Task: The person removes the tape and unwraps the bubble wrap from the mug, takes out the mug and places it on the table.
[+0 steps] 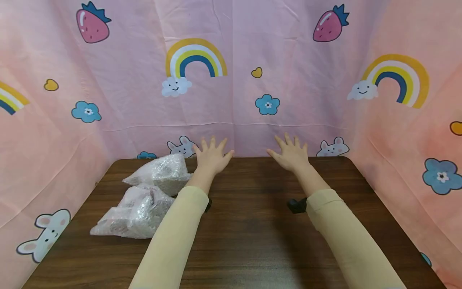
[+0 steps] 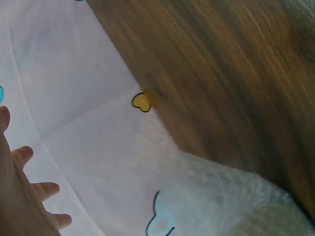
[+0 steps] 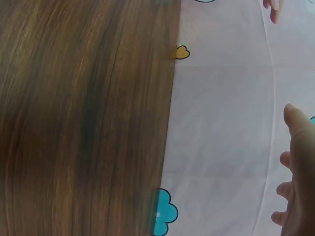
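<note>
My left hand (image 1: 212, 157) is held out over the far part of the table with its fingers spread, holding nothing. Level with it on the right, my right hand (image 1: 292, 154) is stretched out the same way, also with nothing in it. Nearest to the left hand is a package in clear bubble wrap (image 1: 162, 170), partly hidden behind the left forearm. A second bubble-wrapped package (image 1: 135, 212) lies closer to me, touching or almost touching the first. What the wrap contains cannot be made out. In the left wrist view, bubble wrap (image 2: 231, 196) shows at the lower right.
A dark wood-grain table (image 1: 245, 241) spans the lower view. Pink cloth (image 1: 231, 96) printed with rainbows, strawberries and rabbits hangs along its back and both sides. Black devices (image 1: 297, 206) sit at the wrists, by the cuffs of the pale yellow sleeves (image 1: 346, 224).
</note>
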`<state>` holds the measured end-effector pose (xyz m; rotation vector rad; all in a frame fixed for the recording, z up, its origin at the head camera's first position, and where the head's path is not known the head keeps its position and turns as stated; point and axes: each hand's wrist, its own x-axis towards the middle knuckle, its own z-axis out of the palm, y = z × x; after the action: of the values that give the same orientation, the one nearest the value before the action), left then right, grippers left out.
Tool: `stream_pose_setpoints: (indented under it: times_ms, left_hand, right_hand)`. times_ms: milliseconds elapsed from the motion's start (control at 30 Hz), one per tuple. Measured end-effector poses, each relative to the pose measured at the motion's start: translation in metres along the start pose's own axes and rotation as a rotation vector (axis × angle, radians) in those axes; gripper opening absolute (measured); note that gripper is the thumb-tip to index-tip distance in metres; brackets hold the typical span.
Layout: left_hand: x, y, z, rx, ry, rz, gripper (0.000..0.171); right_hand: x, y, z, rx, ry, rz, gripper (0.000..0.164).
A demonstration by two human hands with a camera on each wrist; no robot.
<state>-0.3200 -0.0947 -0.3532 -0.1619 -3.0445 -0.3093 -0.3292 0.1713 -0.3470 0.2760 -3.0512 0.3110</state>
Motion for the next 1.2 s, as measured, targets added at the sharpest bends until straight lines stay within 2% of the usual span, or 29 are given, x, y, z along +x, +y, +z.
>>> stream_pose_setpoints:
  times_ms: [233,567,967,1200]
  left_hand:
    - [-0.007,0.000,-0.012,0.023,-0.015,0.033,0.068]
    - [-0.033,-0.001,-0.029,-0.028,0.003,0.099,0.070]
    - [-0.063,-0.004,-0.053,-0.069,0.136,0.162,0.070]
    - [-0.085,-0.013,-0.064,-0.168,0.206,0.189,0.072]
  right_hand:
    - [-0.006,0.004,-0.006,0.003,-0.018,-0.012,0.079]
    - [-0.020,0.000,-0.012,0.033,0.009,-0.074,0.076]
    - [-0.037,-0.010,-0.011,0.070,0.081,-0.152,0.082]
    - [-0.049,-0.021,-0.009,0.101,0.130,-0.216,0.081]
